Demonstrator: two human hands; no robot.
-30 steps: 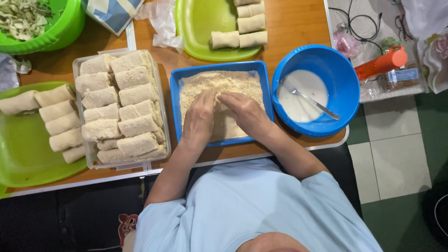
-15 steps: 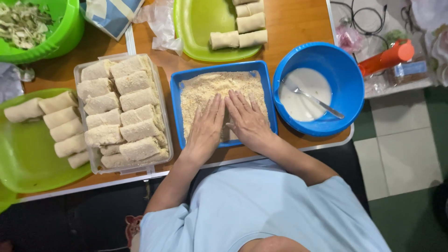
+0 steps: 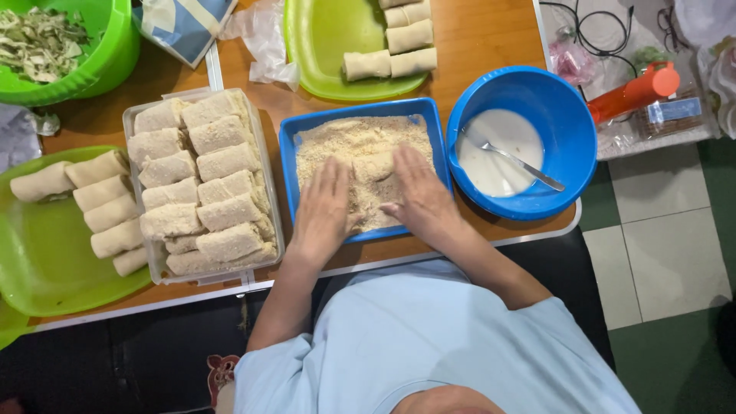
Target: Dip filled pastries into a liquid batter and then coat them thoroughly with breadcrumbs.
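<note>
Since a second ago both hands are sliding a bit further apart in the crumbs, and a roll is now showing between them where before the palms were covering it.

Only one view to go on, the head camera looking straight down. Left hand [image 3: 325, 205] is lying flat and open, fingers spread lightly, pressing into the breadcrumbs at the left side of the blue tray [image 3: 288, 146]. Right hand [image 3: 418, 193] is also open and flat, resting on the right side, not gripping anything. The roll being coated [image 3: 373, 166] is sitting between the two hands in the middle of the tray, already looking dusted with crumbs on top.

Progress-wise I'd say it's well past halfway. The clear container [image 3: 268, 184] just left of the tray is packed with breaded rolls [image 3: 201, 184], stacked in two columns. Still waiting: a few plain rolls [image 3: 100, 203] on the green plate [image 3: 38, 261] at the far left, and another few plain ones [image 3: 399, 46] on the second green plate [image 3: 322, 46] at the top of the table [image 3: 475, 31]. The blue bowl [image 3: 567, 123] to the right is holding white batter with a spoon [image 3: 514, 157] lying in it, so each leftover roll probably needs dipping and crumbing.
</note>
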